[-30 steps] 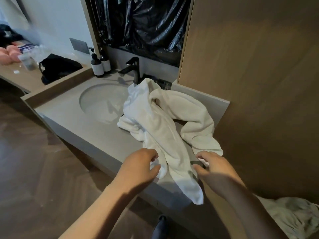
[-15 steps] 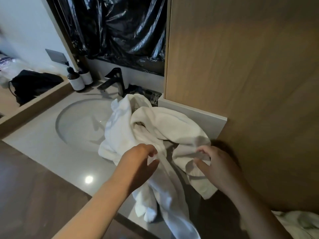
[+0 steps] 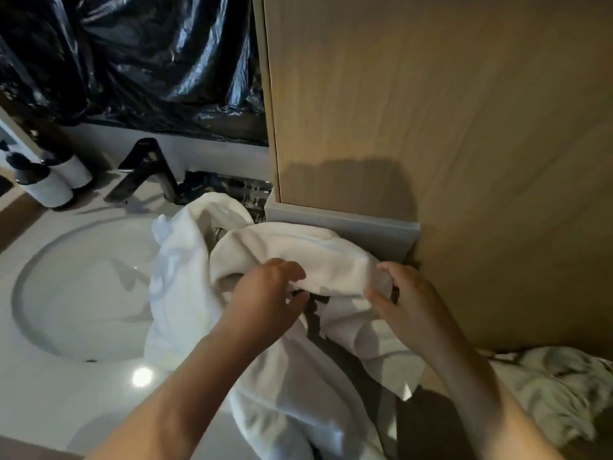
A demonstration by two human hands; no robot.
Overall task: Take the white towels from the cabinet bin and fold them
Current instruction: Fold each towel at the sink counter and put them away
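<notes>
The towel [image 3: 292, 250] is soft white terry cloth. The table [image 3: 66, 386] is smooth and glossy, the cabinet [image 3: 431, 111] matt wood, the plastic sheet [image 3: 132, 61] shiny black.

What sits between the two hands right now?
In the head view, a bunched stretch of the white towel spans from the left hand to the right hand; both pinch it.

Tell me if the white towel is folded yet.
No, the white towel lies crumpled on the counter, its top pinched by left hand and right hand.
</notes>
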